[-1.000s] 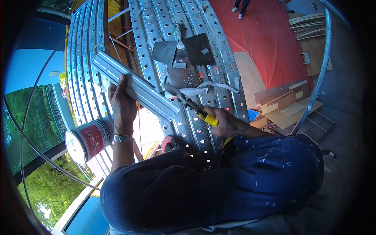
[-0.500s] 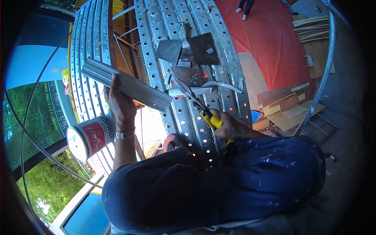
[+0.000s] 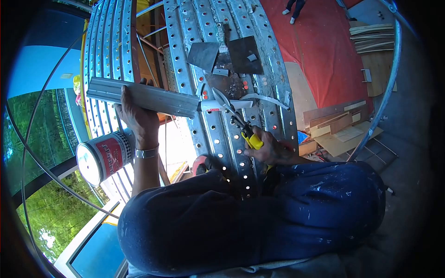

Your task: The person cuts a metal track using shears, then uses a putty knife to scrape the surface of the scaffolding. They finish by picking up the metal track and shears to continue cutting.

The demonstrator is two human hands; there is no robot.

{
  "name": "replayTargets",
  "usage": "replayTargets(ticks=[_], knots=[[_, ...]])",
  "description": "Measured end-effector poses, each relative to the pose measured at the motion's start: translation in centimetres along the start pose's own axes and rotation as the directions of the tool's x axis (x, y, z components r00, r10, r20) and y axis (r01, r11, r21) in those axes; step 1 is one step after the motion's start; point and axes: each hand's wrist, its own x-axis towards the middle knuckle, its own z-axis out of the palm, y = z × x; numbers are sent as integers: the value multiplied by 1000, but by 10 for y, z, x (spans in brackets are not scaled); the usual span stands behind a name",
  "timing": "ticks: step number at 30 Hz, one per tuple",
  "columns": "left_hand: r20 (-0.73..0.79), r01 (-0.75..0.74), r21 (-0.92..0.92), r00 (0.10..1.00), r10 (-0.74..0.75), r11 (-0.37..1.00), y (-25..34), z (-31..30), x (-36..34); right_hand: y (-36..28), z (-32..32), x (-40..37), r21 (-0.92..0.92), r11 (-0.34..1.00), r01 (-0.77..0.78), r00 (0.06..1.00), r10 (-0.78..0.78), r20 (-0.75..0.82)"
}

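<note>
My left hand (image 3: 139, 119) is closed around a long grey metal profile (image 3: 155, 98), which slants slightly down toward the right. In my right hand (image 3: 265, 147) are tin snips (image 3: 250, 136) with yellow handles, their blades pointing up and to the left. The blades lie over a white tube (image 3: 214, 106) with a red label, close to the profile's right end. Beyond them, two dark square plates (image 3: 203, 56) and a small grey piece (image 3: 221, 72) rest on the perforated metal platform (image 3: 215, 139). A curled pale strip (image 3: 266, 98) lies right of the snips.
A large labelled can (image 3: 104, 157) is beside my left wrist. Another perforated plank (image 3: 106, 51) runs along the left, with a gap between. A metal pole (image 3: 387, 88) stands at right. Below lie wooden boards (image 3: 345, 136) and a red floor covering (image 3: 320, 60), where a person's feet (image 3: 289, 16) show.
The metal profile has turned flatter, its right end rising and its left end dropping. The snips stay in my right hand, shifted slightly, and the whole view has moved a little.
</note>
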Motion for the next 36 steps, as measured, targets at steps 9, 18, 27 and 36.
replayTargets(ticks=[9,18,27,36], knots=[[33,-115,20,993,114,993,-19,-11,6,6,0,4,35,993,114,993,-113,-22],[-114,-245,-102,966,233,964,-9,14,-10,4,1,5,-85,985,153,987,-156,-30],[-115,-229,-101,969,218,968,-13,15,-12,-2,-3,3,-103,985,139,990,-142,-18],[-126,-217,-111,971,203,970,-16,14,-14,-10,-8,3,-67,997,39,992,-30,124]])
